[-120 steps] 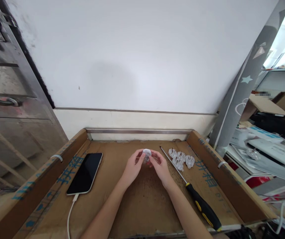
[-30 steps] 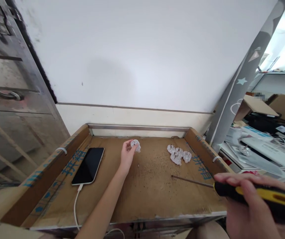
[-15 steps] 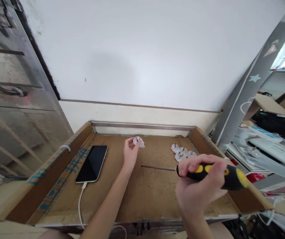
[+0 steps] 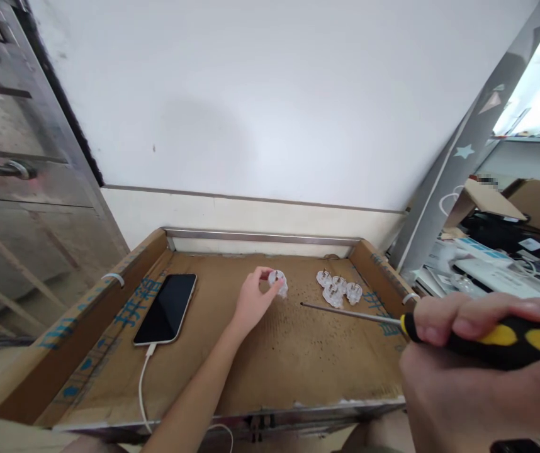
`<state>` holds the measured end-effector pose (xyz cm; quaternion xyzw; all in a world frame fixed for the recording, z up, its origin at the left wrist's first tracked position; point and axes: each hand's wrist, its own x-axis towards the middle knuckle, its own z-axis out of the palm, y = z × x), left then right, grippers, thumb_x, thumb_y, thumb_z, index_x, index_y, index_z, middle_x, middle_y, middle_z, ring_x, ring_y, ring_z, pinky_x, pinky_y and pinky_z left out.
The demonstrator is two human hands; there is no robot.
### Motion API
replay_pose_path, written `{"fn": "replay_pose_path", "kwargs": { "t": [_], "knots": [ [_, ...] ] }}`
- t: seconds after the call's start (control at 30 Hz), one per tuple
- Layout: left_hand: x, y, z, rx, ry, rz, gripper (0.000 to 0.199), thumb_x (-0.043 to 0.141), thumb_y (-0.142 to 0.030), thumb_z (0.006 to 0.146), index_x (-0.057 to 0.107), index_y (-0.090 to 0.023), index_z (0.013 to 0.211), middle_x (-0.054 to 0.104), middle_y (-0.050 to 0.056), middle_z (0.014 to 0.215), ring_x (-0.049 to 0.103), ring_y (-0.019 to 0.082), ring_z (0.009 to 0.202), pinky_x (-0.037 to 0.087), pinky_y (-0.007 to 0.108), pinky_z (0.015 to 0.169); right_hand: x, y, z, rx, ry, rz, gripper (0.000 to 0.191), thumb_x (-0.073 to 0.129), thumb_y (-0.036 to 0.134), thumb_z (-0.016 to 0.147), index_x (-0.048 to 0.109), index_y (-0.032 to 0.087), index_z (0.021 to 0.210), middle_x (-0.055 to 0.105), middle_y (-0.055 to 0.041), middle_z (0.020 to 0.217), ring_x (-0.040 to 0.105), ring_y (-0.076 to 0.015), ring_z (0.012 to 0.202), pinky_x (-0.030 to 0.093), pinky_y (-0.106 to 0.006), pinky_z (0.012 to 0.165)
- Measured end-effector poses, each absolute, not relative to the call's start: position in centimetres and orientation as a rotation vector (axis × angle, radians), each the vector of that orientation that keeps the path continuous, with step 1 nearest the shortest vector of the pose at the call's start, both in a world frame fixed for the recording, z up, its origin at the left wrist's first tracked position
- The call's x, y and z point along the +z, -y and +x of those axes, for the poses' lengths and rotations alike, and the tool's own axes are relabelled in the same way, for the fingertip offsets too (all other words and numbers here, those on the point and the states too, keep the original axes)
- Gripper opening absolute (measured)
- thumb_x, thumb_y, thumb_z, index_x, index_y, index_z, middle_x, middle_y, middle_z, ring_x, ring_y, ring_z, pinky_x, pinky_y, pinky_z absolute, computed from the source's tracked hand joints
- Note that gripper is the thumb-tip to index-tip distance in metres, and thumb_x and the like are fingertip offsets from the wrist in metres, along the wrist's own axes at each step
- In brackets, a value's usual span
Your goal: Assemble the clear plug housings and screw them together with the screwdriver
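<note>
Between the thumb and fingers of my left hand (image 4: 254,301) is a clear plastic plug (image 4: 277,281) with metal pins, held just above the cardboard. My right hand (image 4: 478,365) is wrapped round the black and yellow handle of a screwdriver (image 4: 350,313). Its thin shaft points left, and the tip is a short way to the right of the held plug, apart from it. Several similar clear plugs (image 4: 333,292) lie in a cluster on the cardboard, beyond the screwdriver's shaft.
A cardboard tray (image 4: 232,390) with raised sides forms the work surface. On its left lies a black-screened phone (image 4: 166,309) with a white cable (image 4: 141,384). A metal door (image 4: 38,189) stands at the left. Boxes and clutter (image 4: 496,245) fill the right side.
My right hand has moved right and closer to the camera with the screwdriver. My left hand has shifted slightly right and down with the plug. The view has turned a little.
</note>
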<state>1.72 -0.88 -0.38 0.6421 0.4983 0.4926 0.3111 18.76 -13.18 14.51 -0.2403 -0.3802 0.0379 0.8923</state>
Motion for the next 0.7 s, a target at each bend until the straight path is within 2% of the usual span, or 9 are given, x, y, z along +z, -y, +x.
{"fn": "replay_pose_path", "kwargs": {
  "t": [0.1, 0.2, 0.3, 0.43, 0.57, 0.7],
  "knots": [
    [-0.3, 2.1, 2.3, 1.025, -1.194, 1.942, 0.026, 0.059, -0.045, 0.08, 0.062, -0.025, 0.095, 0.065, 0.003, 0.098, 0.057, 0.021, 0.095, 0.044, 0.034, 0.084, 15.4, 13.4, 19.6, 0.044, 0.773, -0.523, 0.043, 0.007, 0.02, 0.095, 0.047, 0.02, 0.077, 0.033, 0.0024, 0.049, 0.027, -0.0113, 0.036, 0.019, -0.025, 0.029],
    [-0.6, 2.6, 2.6, 0.92, -1.105, 2.161, 0.025, 0.063, -0.042, 0.077, 0.064, -0.026, 0.096, 0.064, 0.003, 0.106, 0.053, 0.023, 0.104, 0.04, 0.037, 0.092, 15.8, 13.4, 19.5, 0.064, 0.78, -0.542, 0.044, 0.007, 0.02, 0.095, 0.047, 0.02, 0.077, 0.034, 0.0023, 0.05, 0.028, -0.0114, 0.036, 0.02, -0.025, 0.029],
    [-0.8, 2.6, 2.6, 0.891, -1.093, 2.278, 0.023, 0.065, -0.038, 0.075, 0.066, -0.026, 0.094, 0.063, 0.004, 0.112, 0.051, 0.024, 0.108, 0.038, 0.039, 0.094, 15.7, 13.2, 18.9, 0.08, 0.787, -0.535, 0.036, 0.018, 0.023, 0.095, 0.048, 0.02, 0.076, 0.034, 0.0029, 0.049, 0.028, -0.0107, 0.036, 0.02, -0.025, 0.029],
    [-0.5, 2.5, 2.6, 0.971, -1.091, 2.261, 0.028, 0.065, -0.037, 0.076, 0.063, -0.027, 0.102, 0.061, 0.003, 0.115, 0.05, 0.023, 0.109, 0.037, 0.038, 0.095, 15.1, 12.4, 18.1, 0.077, 0.793, -0.517, 0.026, 0.033, 0.03, 0.093, 0.049, 0.02, 0.075, 0.035, 0.0041, 0.047, 0.028, -0.01, 0.036, 0.02, -0.024, 0.03],
    [0.0, 2.6, 2.8, 1.008, -1.111, 2.231, 0.015, 0.066, -0.032, 0.075, 0.066, -0.026, 0.089, 0.063, 0.002, 0.111, 0.052, 0.022, 0.107, 0.038, 0.038, 0.093, 14.7, 12.1, 17.7, 0.093, 0.782, -0.561, 0.022, 0.042, 0.036, 0.089, 0.049, 0.02, 0.076, 0.038, 0.0046, 0.048, 0.029, -0.0098, 0.037, 0.021, -0.024, 0.03],
    [0.0, 2.6, 2.9, 0.992, -1.103, 2.255, 0.006, 0.065, -0.029, 0.077, 0.067, -0.026, 0.081, 0.064, 0.001, 0.109, 0.053, 0.022, 0.104, 0.038, 0.038, 0.091, 14.5, 12.1, 17.5, 0.096, 0.778, -0.556, 0.022, 0.041, 0.036, 0.09, 0.049, 0.019, 0.077, 0.038, 0.0045, 0.049, 0.03, -0.0095, 0.038, 0.021, -0.023, 0.031]
  ]
}}
